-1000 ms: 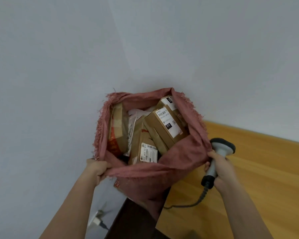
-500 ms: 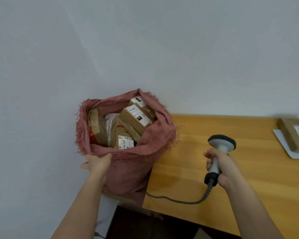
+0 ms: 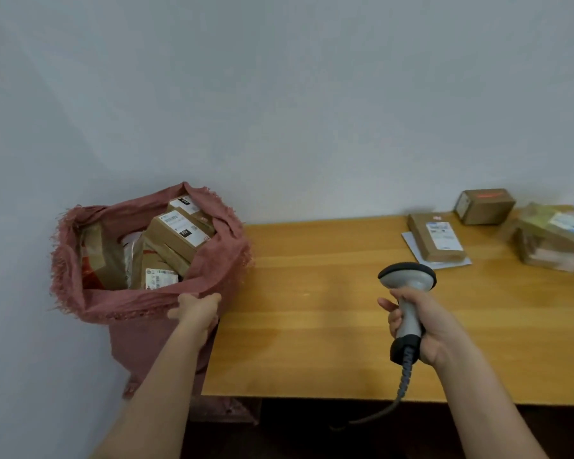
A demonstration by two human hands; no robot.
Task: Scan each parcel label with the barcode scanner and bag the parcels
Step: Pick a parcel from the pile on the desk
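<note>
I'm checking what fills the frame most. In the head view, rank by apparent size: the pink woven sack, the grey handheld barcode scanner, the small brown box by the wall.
1. Pink woven sack, by far the largest.
2. Grey handheld barcode scanner.
3. Small brown box, though it sits farther from the camera, so this ranking is unsure.

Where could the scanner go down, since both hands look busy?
Bare table lies between the pink bag and the flat parcel, ahead of the scanner. The far right corner is crowded with parcels.
</note>
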